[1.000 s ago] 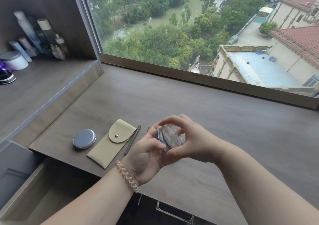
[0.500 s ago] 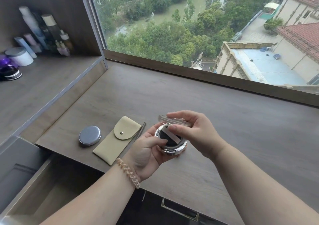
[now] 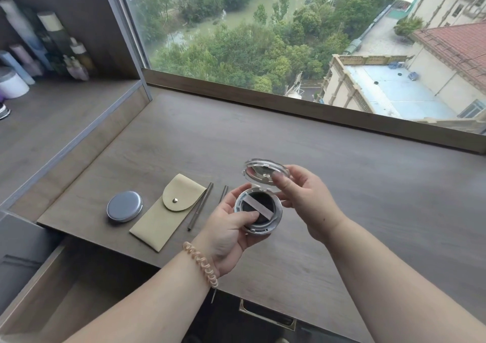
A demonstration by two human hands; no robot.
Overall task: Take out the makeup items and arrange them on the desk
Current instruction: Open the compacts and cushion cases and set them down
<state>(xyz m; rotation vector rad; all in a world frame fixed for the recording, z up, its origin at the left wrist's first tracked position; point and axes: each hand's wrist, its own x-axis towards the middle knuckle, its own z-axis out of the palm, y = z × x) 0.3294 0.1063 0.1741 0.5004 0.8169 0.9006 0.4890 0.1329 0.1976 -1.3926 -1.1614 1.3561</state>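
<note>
Compact [image 3: 259,211] open above the worktop [image 3: 342,179], base in left hand [image 3: 226,231] grip, lid in right hand [image 3: 302,198] grip; tin [image 3: 124,206], pouch [image 3: 168,211], pencils [image 3: 201,206] already laid, compact left.

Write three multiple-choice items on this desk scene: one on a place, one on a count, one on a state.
1. Where does the round grey tin lie?
A. left of the beige pouch
B. inside the drawer
C. on the window ledge

2. How many thin brown pencils lie on the desk?
A. none
B. two
C. five

3. What state is the compact in?
A. shut
B. lid open
C. lying on the desk

Key: 1 A, the tin sits on the desk beside the pouch's left edge. 2 B, one pencil and another pencil show. 3 B, the right hand lifts the lid while the left hand holds the base.
</note>
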